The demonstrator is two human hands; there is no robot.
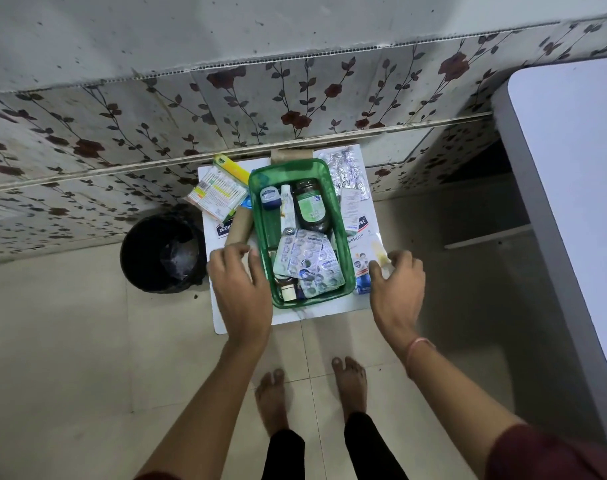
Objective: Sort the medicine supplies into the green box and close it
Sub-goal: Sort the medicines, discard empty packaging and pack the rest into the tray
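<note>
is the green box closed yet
No, the green box stands open with no lid on it, showing the dark bottle and blister packs inside.

Maroon sleeves (551, 455), pink wristband (418, 351) on right wrist, black trousers (371, 448), bare feet (350, 382).

Both hands (241, 285) (397, 287) low — fingers spread

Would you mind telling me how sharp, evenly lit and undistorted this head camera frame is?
Head view: strong wide-angle bending curves the wall tiles; lighting is soft and dim, with the bin in shadow; the right hand is slightly motion-blurred at the fingertips; labels in the green box are mostly too small to read.
</note>
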